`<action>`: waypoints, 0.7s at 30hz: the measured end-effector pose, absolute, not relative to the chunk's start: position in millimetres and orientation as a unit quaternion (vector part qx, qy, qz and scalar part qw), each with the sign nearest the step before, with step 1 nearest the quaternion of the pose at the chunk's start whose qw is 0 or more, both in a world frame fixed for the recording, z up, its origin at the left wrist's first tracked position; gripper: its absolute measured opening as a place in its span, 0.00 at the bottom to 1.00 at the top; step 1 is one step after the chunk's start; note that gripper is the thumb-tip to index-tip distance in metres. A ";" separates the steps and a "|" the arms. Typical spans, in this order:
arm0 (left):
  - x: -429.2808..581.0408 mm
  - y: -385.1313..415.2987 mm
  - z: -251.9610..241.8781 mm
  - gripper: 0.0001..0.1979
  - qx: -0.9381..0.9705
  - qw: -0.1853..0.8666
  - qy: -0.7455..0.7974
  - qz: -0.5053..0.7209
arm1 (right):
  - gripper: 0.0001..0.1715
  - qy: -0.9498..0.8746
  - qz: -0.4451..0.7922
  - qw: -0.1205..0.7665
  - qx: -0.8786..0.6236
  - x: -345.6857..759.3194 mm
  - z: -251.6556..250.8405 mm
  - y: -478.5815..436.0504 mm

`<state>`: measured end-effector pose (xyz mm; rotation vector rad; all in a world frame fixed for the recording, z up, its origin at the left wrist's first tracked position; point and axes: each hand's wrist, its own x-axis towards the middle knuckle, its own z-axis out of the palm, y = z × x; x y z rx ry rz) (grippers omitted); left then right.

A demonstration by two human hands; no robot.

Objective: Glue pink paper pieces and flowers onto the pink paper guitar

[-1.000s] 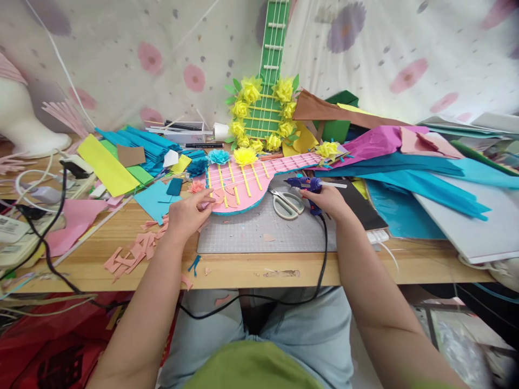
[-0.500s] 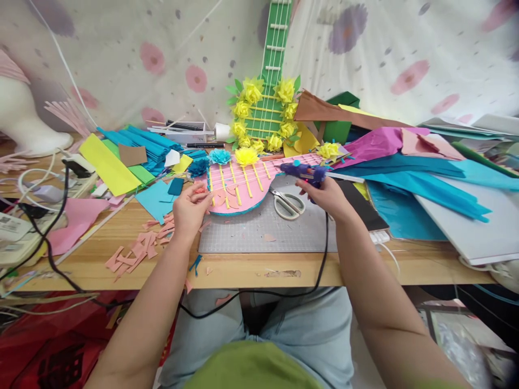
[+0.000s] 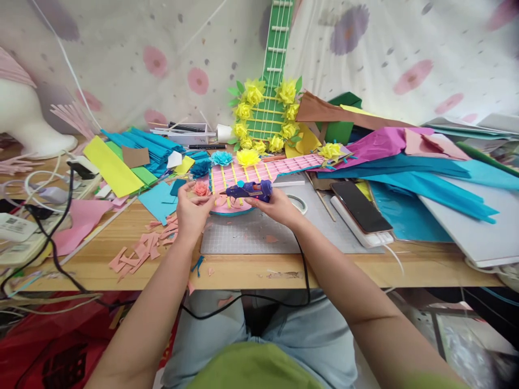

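Observation:
My left hand (image 3: 191,209) has its fingers pinched around a coral paper flower (image 3: 201,188), at the left end of a pink paper guitar (image 3: 263,174). The guitar lies flat, with yellow strips across it and blue edging. My right hand (image 3: 279,206) grips a purple glue gun (image 3: 255,190) above the guitar's body. Its nozzle points left, close to my left fingertips; whether they touch is unclear. A blue paper flower (image 3: 221,158) and a yellow paper flower (image 3: 247,158) sit on the guitar's upper edge.
A grey cutting mat (image 3: 243,237) lies under the guitar, with scissors (image 3: 299,203) partly hidden by my right hand. A phone (image 3: 360,205) rests at right. Coral paper scraps (image 3: 140,254) litter the left. Behind stands a green paper guitar (image 3: 265,121). The gun's black cord (image 3: 306,275) hangs over the edge.
My right hand has brought the glue gun leftward over the pink guitar, its nozzle now beside my left fingers. The phone at right has come into fuller view. My left hand has barely moved.

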<state>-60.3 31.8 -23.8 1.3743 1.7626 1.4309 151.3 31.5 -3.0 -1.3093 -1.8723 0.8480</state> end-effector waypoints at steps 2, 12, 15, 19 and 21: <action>-60.5 31.6 -23.6 0.31 0.500 0.240 0.649 0.522 | 0.26 -0.729 0.319 0.339 -0.502 150.7 -4.9 28.9; -61.0 32.7 -22.4 0.31 0.488 0.256 0.645 0.529 | 0.21 -0.746 0.297 0.347 -0.485 148.2 -9.8 29.9; -60.9 32.7 -22.8 0.31 0.490 0.261 0.639 0.532 | 0.23 -0.744 0.295 0.345 -0.490 148.9 -11.6 31.3; -59.9 32.1 -21.7 0.31 0.485 0.268 0.640 0.532 | 0.24 -0.741 0.300 0.343 -0.493 149.5 -11.2 32.2; -59.4 32.0 -21.3 0.30 0.483 0.269 0.640 0.534 | 0.24 -0.739 0.299 0.345 -0.495 149.2 -10.3 32.1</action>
